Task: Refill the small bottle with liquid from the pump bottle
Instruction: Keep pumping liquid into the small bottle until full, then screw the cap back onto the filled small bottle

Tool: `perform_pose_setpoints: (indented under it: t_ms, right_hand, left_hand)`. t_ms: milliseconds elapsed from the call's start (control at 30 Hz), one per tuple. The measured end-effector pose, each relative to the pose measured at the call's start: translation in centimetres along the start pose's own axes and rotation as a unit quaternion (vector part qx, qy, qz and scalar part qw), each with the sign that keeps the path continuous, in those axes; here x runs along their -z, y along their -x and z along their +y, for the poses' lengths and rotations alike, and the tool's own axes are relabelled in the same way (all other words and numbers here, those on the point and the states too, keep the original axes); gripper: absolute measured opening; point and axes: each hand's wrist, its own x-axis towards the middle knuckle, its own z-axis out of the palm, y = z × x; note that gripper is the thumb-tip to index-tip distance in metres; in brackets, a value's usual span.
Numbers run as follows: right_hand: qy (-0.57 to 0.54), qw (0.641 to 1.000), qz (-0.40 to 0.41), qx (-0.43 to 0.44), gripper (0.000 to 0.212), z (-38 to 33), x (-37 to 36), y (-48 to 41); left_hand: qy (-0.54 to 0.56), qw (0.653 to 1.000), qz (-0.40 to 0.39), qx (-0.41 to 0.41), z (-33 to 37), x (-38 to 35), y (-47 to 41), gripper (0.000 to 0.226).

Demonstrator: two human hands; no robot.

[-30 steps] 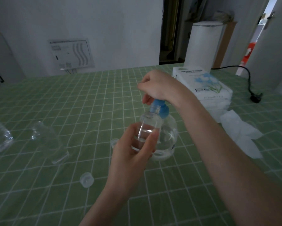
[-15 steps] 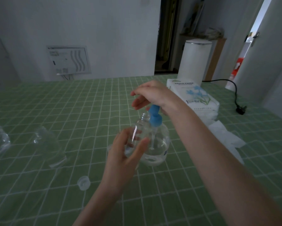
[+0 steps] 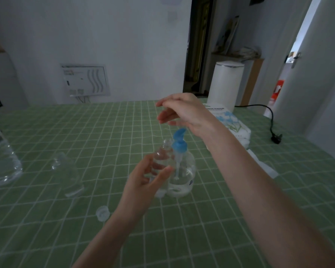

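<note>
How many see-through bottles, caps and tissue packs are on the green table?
Clear bottles: 4 — small bottle, pump bottle, tipped bottle, big bottle
Loose caps: 1 — clear cap
Tissue packs: 1 — tissue pack
Total: 6

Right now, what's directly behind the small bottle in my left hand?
The pump bottle with its blue pump head stands right behind the small bottle. The left hand covers the small bottle's lower part.

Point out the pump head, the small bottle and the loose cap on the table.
pump head point(image 3: 179, 141), head view, on its blue collar
small bottle point(image 3: 163, 153), head view, on its clear shoulder
loose cap point(image 3: 102, 213), head view, on its top
</note>
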Motion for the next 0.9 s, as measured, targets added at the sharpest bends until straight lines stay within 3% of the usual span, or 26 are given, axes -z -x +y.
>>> perform_pose_setpoints:
  t_ms: [200, 333, 600, 800, 900]
  right_hand:
    - [0.01, 0.992, 0.02, 0.122, 0.02, -1.0, -0.9, 3.6]
    - [0.0, 0.988, -0.032, 0.151, 0.019, -1.0, -2.5, 7.0]
    - [0.026, 0.987, -0.146, 0.067, 0.014, 4.8, -8.4, 10.9]
    - [0.192, 0.968, -0.157, 0.025, 0.052, 9.0, -13.3, 10.2]
    - [0.236, 0.96, -0.148, 0.028, 0.06, 9.6, -14.9, 9.5]
  left_hand:
    - [0.018, 1.0, 0.022, -0.004, 1.2, 2.1, 3.5, 0.033]
    - [0.006, 0.998, 0.059, 0.007, 1.3, 4.0, 7.0, 0.038]
    - [-0.006, 0.987, 0.149, 0.051, 0.0, 7.8, 12.6, 0.03]
    - [-0.019, 0.981, 0.178, 0.071, -0.2, 9.0, 13.2, 0.025]
    - [-0.016, 0.979, 0.184, 0.084, -0.4, 9.3, 13.2, 0.024]
